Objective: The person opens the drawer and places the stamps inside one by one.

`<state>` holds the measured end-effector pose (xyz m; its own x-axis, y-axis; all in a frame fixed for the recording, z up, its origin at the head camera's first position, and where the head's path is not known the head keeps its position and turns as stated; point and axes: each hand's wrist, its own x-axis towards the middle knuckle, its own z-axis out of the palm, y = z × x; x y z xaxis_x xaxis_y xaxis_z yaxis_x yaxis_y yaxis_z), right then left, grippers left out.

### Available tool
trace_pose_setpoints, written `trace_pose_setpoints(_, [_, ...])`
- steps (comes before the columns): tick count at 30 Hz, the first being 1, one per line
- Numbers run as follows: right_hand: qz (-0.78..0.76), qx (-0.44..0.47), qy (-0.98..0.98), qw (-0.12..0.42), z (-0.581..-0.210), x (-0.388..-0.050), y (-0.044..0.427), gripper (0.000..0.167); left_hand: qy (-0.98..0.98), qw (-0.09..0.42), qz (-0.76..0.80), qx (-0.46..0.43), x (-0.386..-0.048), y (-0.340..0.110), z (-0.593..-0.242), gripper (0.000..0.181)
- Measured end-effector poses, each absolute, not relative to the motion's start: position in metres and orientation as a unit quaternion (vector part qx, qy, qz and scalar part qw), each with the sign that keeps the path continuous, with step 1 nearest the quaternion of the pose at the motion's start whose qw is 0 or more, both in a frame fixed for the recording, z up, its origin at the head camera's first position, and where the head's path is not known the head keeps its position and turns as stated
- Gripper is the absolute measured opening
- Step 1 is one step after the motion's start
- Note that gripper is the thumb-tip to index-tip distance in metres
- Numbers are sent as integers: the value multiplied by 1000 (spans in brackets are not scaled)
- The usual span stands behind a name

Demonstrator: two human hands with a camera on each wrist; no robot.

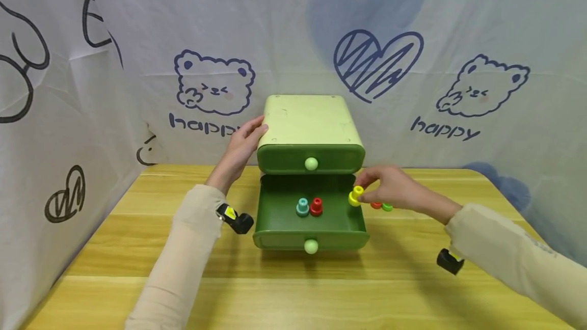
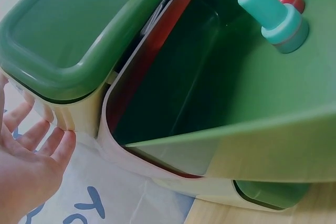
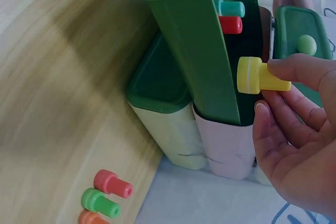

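A small cabinet [image 1: 307, 118] with a pale yellow top has its middle green drawer [image 1: 279, 223] pulled out. Inside that drawer a turquoise peg [image 1: 302, 208] and a red peg [image 1: 316, 207] stand side by side, each with a wide base and narrower stem. My right hand [image 1: 390, 187] pinches a yellow peg [image 3: 252, 75] of the same shape between thumb and fingers, over the drawer's right side. Fingers of my left hand [image 1: 240, 149] rest against the upper left side of the cabinet; in the left wrist view they are extended along its wall [image 2: 81, 114].
Right of the cabinet, a red peg [image 3: 113, 183], a green peg [image 3: 100, 202] and an orange peg [image 3: 92, 217] are on the wooden table [image 1: 147, 248]. The top drawer [image 1: 284, 159] and bottom drawer [image 3: 160, 80] are closed. A printed cloth [image 1: 293, 24] hangs behind.
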<state>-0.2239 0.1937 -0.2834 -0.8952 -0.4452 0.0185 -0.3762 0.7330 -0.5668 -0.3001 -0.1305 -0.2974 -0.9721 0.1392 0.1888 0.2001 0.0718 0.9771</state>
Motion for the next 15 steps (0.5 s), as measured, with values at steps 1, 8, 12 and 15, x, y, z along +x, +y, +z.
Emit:
trace_pose_setpoints(1, [-290,-222,929,65,-283,-225,192,17,-731,24,-672,-115,-300,-131,-297,54])
trace_pose_setpoints(8, [-289,-256,917,102,-283,-232,180,16,-732,24,-671,-112,-301,-131,-299,55])
trace_pose_setpoints(12, [-279,-269,914,120,-285,-236,174,15,-732,26,-672,-112,-301,-131,-298,55])
trace_pose_setpoints(15, [-272,-275,914,126,-287,-239,169,15,-732,28,-671,-111,-301,-130,-298,55])
